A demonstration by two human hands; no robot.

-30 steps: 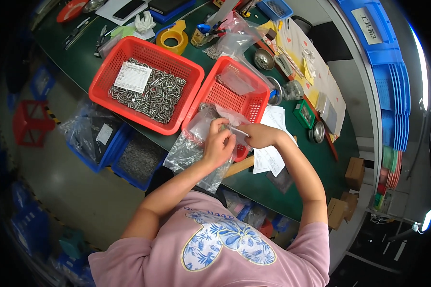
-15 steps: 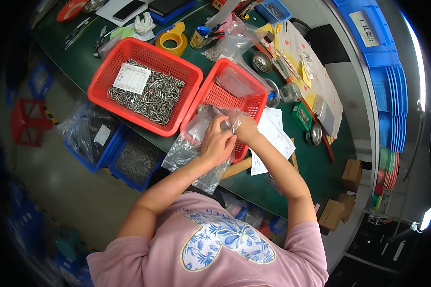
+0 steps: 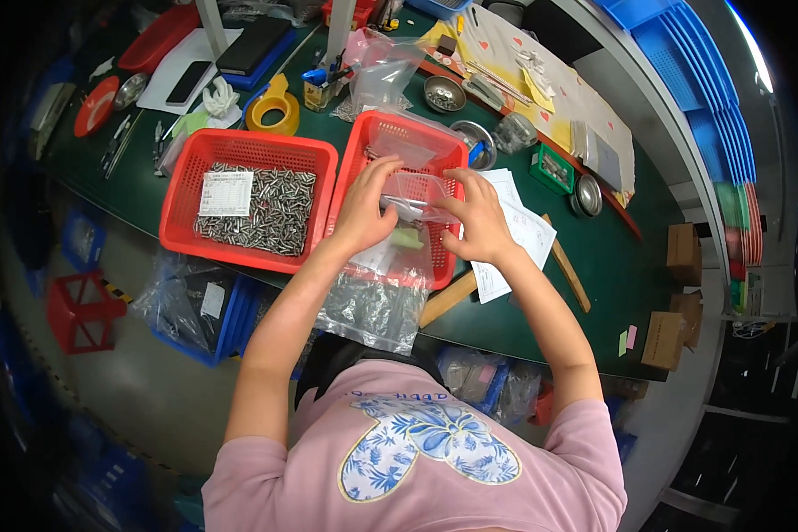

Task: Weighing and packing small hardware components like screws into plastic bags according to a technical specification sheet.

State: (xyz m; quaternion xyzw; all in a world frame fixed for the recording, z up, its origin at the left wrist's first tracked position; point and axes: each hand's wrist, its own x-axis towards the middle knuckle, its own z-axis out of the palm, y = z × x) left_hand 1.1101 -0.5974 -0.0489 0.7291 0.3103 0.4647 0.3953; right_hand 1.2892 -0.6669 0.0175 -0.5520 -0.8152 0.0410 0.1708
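Over the right red basket (image 3: pixel 356 146), both my hands hold a clear plastic bag (image 3: pixel 417 188) stretched between them. My left hand (image 3: pixel 366 208) is curled at the bag's left side, its thumb pointing inward. On the other side, my right hand (image 3: pixel 483 217) has its fingers bent on the bag's right edge. A pale, greenish item (image 3: pixel 408 238) shows through plastic below the hands. Crinkled clear plastic (image 3: pixel 372 310) hangs over the basket's near rim. Left of it, another red basket (image 3: pixel 324 191) holds many small metal pins (image 3: pixel 270 213) and a white printed label (image 3: pixel 227 193).
Papers (image 3: pixel 519 239) and wooden strips (image 3: pixel 566 262) lie right of the baskets. Behind stand a yellow tape roll (image 3: pixel 273 108), a pen holder (image 3: pixel 321 89) and a metal bowl (image 3: pixel 443 94). A green box (image 3: pixel 551 168) sits farther right. Blue bins (image 3: pixel 208 324) stand below the table's left edge.
My hands were close together on the bunched bag; now they are apart, with the bag spread between them. The view has shifted, showing more of the table's far left.
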